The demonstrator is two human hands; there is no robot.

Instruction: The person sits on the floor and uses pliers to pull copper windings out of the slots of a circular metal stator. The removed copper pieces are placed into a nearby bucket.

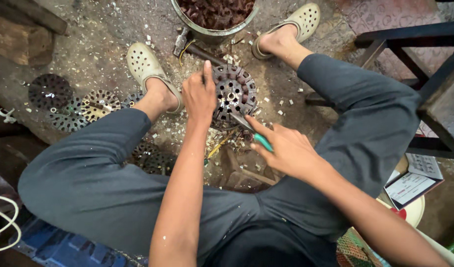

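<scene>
We clamp our left hand point(200, 96) on the round slotted motor stator point(234, 94) at twelve o'clock between our feet; our right hand point(281, 148), at four o'clock, grips green-handled pliers point(254, 132) touching its lower edge.

A metal bucket point(214, 30) of rusty scrap stands near slotted discs point(79, 105) lying on the floor.

A flat rectangular box point(413, 185) with a white printed label and dark red edges lay on the floor at the right edge, beneath the dark stool point(424, 59).
</scene>
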